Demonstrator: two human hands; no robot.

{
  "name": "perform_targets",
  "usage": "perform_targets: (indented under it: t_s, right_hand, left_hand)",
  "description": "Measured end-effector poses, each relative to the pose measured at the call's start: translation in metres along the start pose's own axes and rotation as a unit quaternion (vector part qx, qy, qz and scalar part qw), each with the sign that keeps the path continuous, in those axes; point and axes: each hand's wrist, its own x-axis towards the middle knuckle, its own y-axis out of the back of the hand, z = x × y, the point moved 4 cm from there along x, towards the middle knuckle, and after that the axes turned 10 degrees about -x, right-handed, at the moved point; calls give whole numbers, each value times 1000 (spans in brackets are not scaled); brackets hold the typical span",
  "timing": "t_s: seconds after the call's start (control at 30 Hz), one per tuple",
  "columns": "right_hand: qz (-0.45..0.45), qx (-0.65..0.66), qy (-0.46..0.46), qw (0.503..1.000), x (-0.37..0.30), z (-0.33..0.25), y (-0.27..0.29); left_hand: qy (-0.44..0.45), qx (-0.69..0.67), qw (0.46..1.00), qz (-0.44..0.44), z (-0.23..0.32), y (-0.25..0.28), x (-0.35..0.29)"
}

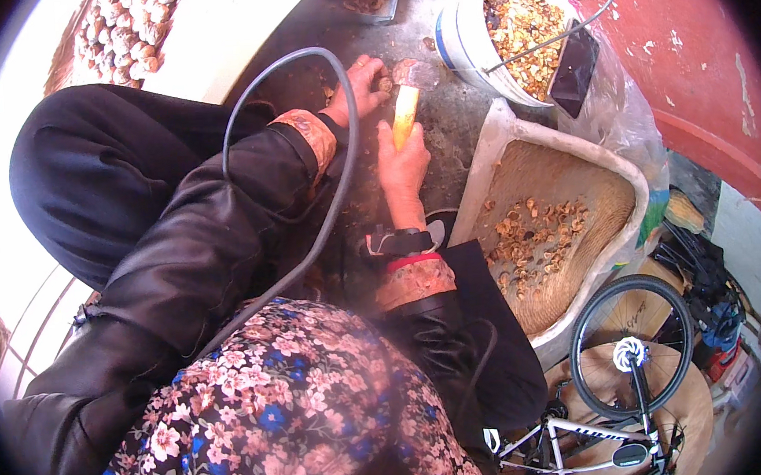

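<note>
My left hand (pixel 358 92) is closed, its fingertips pinching a walnut (pixel 385 84) low over the dark work surface (pixel 450 149). Wrapped in my right hand (pixel 403 167) is the yellow handle of a hammer (pixel 406 117). The hammer's broad, blurred head (pixel 416 73) is just right of the walnut; I cannot tell whether they touch. Small shell bits lie near my left fingers. To the right of my hands stands a shallow scoop-shaped basket (pixel 490 133) with a pale rim, holding scattered walnut shell pieces (pixel 535 235).
A white bucket (pixel 465 55) of broken walnut pieces stands at the far right, a dark phone (pixel 575 69) against its side. Whole walnuts (pixel 124 35) are heaped far left. A grey cable (pixel 349 143) loops across my left arm. A bicycle (pixel 589 443) is at lower right.
</note>
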Motion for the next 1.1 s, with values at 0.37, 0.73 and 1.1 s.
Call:
perform_targets:
  t_s: [0.37,0.73,1.1]
  right_hand:
    - [-14,-9,24,1000,1,6,-7]
    - [-56,-78,-11,995,-2,-1,-4]
    - [-129,320,-116,931,12,30,-17]
  left_hand:
    - [3,9,1000,5,3,-3,1]
    - [-25,7,999,30,1,-4,1]
    - [116,-214,970,-25,-2,-5,11]
